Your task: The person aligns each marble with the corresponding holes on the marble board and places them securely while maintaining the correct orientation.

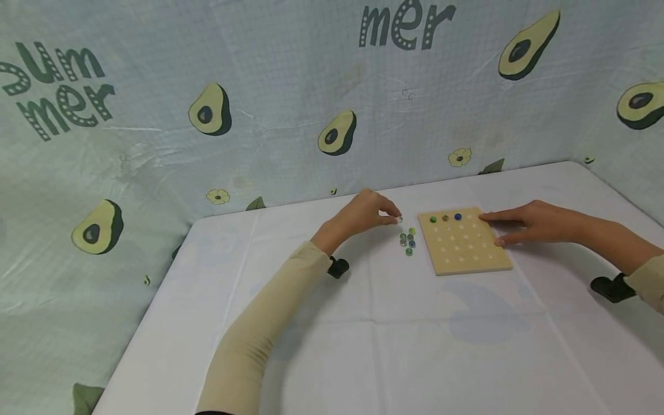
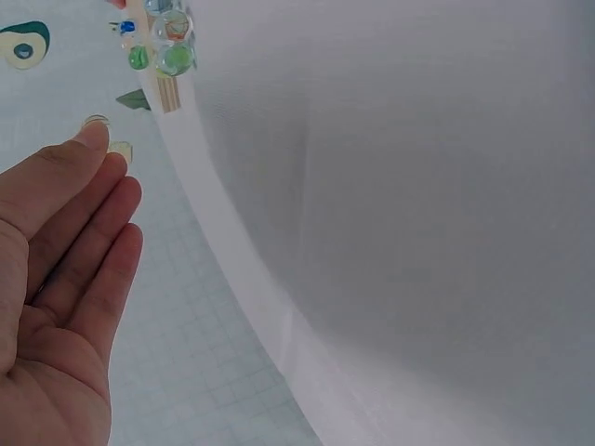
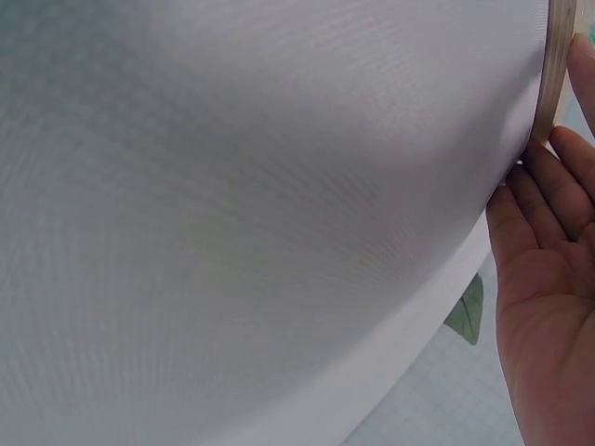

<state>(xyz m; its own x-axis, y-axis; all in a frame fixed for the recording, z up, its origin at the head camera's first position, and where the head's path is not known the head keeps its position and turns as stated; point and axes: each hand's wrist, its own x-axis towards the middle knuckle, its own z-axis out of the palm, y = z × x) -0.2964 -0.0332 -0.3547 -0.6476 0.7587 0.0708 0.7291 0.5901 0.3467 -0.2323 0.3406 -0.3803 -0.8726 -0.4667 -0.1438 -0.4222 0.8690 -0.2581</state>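
Between its thumb and fingertips, my left hand [image 1: 364, 214] pinches a clear marble [image 1: 399, 219], just left of the wooden board. In the left wrist view, the thumb and fingers of the left hand [image 2: 65, 232] come together around this see-through marble. The square board [image 1: 463, 259] has rows of shallow round hollows. Along its far row sit a green marble [image 1: 433, 219], a brownish marble [image 1: 445, 218] and a blue marble [image 1: 458, 217]. My right hand [image 1: 544, 222] rests against the board's right edge, its fingers extended; the board's side [image 3: 556, 70] meets the fingertips in the right wrist view.
Several loose marbles [image 1: 409, 252] lie grouped between the left hand and the board, a yellow-green marble [image 1: 412, 230] at their far end. A white cloth [image 1: 373, 346] covers the table. An avocado-printed sheet [image 1: 280, 115] hangs behind and at the sides.
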